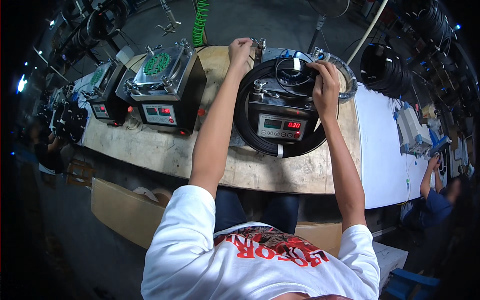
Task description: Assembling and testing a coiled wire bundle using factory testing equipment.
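A dark boxy machine (pixel 284 119) with a metal top plate and a red lit display stands in front of me on the wooden bench. Around and over it lies a large coil of black cable (pixel 240 117), bound with white ties; a smaller loop (pixel 284 80) rests on top. My left hand (pixel 241 54) reaches to the far left corner, thumb and fingers closed at the handle of a metal clamp (pixel 262 45). My right hand (pixel 326 85) is over the coil's far right side, fingers bent and pinched together by something black. The fingers hide what they grip.
Two similar machines (pixel 162 95) (pixel 104 95) stand to the left with green pieces on top. A grey wrapped hose (pixel 350 82) curves behind my right hand. Further right are a white table (pixel 377 150), a black cable coil (pixel 385 70) and another person (pixel 432 207) at work.
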The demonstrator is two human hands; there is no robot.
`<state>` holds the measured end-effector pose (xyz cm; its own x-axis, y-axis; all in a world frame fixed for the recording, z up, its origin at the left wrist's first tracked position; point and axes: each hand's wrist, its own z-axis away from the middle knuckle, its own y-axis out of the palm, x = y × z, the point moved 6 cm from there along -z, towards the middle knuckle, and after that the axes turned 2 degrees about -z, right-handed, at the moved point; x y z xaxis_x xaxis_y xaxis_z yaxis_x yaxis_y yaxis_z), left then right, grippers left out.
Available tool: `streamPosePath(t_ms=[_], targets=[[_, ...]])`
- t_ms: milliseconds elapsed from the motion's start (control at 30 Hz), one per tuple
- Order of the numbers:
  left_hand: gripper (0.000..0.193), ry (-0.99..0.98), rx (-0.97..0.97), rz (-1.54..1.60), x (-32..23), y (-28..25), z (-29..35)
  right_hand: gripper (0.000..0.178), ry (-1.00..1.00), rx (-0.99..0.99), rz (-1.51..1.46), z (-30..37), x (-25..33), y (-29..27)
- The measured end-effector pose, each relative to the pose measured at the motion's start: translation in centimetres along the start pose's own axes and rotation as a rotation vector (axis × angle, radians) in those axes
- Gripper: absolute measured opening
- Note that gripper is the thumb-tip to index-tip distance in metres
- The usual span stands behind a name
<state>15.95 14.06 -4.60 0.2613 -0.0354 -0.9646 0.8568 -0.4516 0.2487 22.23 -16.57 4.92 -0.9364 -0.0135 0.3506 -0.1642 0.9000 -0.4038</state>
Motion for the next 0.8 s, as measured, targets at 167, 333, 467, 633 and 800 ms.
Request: streamPosePath(t_ms=[167,333,467,633,800], targets=[[0.023,0.414,0.135,-0.405,-6.6,0.1,10.7,0.029,0.018,-0.013,0.002,0.6,-1.4,-0.3],[0.029,0.967,0.147,-0.708,-7.3,-0.8,19.6,0.029,-0.008,-0.032,0.001,0.1,-0.8,-0.2],[0.040,1.094,0.176,-0.992,-5.5,-0.1,22.2,0.029,-0.013,-0.040,-0.003,0.3,-1.1,-0.1],[0.032,0.976,0.210,-0.626,-4.9,-1.8,20.9,0.032,0.008,-0.038,-0.025,0.3,-1.2,-0.1],[0.010,0.952,-0.086,-0.408,-4.4,-3.8,20.9,0.033,0.004,-0.053,-0.015,0.5,-1.2,-0.2]])
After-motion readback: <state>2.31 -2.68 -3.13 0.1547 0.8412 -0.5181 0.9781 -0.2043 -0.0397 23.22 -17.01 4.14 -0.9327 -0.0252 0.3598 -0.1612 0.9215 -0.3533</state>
